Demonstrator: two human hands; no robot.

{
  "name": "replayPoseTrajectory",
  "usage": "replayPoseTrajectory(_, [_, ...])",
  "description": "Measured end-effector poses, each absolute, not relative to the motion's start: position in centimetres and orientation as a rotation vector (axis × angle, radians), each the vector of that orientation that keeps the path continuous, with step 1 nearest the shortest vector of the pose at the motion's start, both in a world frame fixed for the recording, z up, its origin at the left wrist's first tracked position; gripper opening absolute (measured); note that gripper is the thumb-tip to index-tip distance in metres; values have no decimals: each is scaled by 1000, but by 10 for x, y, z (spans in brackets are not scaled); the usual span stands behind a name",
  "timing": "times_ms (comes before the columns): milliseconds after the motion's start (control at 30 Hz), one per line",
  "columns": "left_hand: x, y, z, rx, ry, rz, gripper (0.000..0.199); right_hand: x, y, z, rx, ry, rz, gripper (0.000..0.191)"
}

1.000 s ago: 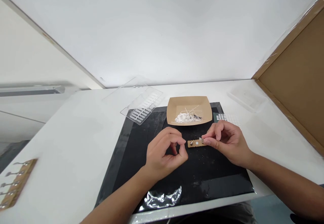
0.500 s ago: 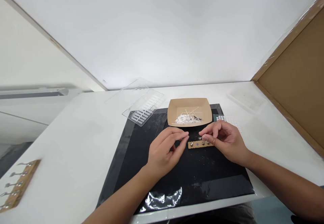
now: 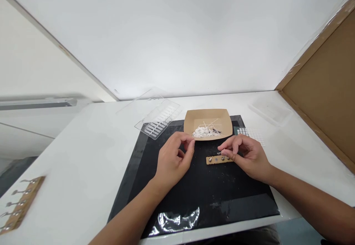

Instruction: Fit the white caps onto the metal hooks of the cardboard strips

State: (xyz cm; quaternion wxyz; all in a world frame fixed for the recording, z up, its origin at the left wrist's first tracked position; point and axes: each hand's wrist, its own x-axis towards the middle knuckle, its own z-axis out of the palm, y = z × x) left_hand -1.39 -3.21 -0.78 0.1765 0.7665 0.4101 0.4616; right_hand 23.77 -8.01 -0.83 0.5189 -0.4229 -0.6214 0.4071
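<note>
My left hand [image 3: 175, 157] is at the front rim of the brown paper tray [image 3: 189, 118], thumb and forefinger pinched together; anything between them is too small to make out. My right hand [image 3: 246, 157] is closed in a pinch over the right end of a small tan strip [image 3: 213, 160], with a tiny shiny metal piece at its fingertips. Several metal studs stand on this strip, along with one flat grey spot. Part of the strip is hidden under the right hand. White scraps [image 3: 205, 131] and thin sticks lie inside the tray.
Beneath the hands lies a black mat [image 3: 191, 197] dotted with white crumbs. A clear plastic case [image 3: 159, 121] is at back left, a sheet of white dots [image 3: 253, 133] behind my right hand, and a clear lid [image 3: 270, 112] farther back. A wooden block with metal pieces [image 3: 26, 204] sits far left.
My left hand has moved left and slightly away from me, from beside the strip to the tray's front rim. My right hand has barely shifted and keeps its pinch.
</note>
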Motion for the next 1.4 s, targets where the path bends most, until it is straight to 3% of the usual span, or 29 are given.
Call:
replayPoseTrajectory(700, [-18, -25, -16, 2154, 1429, 1235, 9, 238, -80, -7, -987, -1540, 913, 32])
replayPoseTrajectory(1400, [-22, -7, -18, 2252, 1297, 1514, 14, 237, -78, -10, -887, -1796, 626, 28])
